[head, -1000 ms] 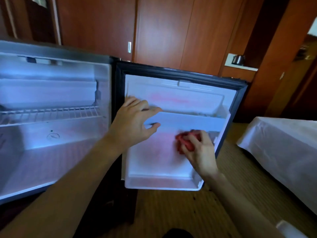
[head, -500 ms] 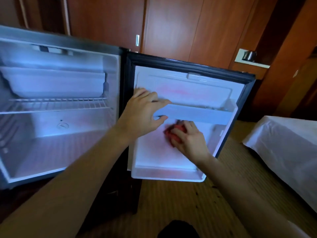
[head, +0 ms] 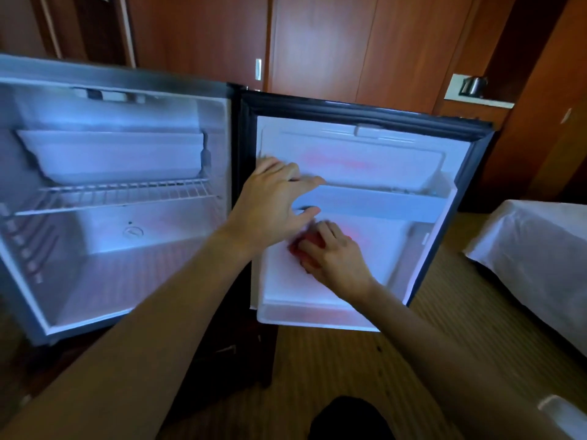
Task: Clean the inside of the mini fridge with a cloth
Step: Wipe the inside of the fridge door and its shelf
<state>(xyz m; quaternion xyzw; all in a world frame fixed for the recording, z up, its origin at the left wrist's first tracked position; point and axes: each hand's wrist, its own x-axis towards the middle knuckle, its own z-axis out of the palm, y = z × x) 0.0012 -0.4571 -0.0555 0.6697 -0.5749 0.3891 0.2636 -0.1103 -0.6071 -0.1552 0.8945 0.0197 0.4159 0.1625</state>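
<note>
The mini fridge (head: 104, 274) stands open on the left, its white cavity empty apart from a wire shelf (head: 120, 193) and a plastic tray (head: 114, 157) above it. Its door (head: 374, 154) swings out to the right, showing the white inner liner. My left hand (head: 273, 201) grips the left end of the door's shelf rail (head: 381, 203), thumb under it. My right hand (head: 333, 258) presses a red cloth (head: 309, 244) flat against the liner just below the rail; most of the cloth is hidden under my fingers.
A bed with white sheets (head: 540, 258) lies close on the right. Wooden wardrobe panels (head: 317, 42) rise behind the fridge, with a kettle on a ledge (head: 473, 87) at upper right. Striped carpet (head: 333, 369) covers the floor. The door's bottom bin (head: 317, 317) juts toward me.
My right hand has slid the red cloth leftward along the door liner, from near the right side to just under my left hand. My left hand keeps its hold on the rail.
</note>
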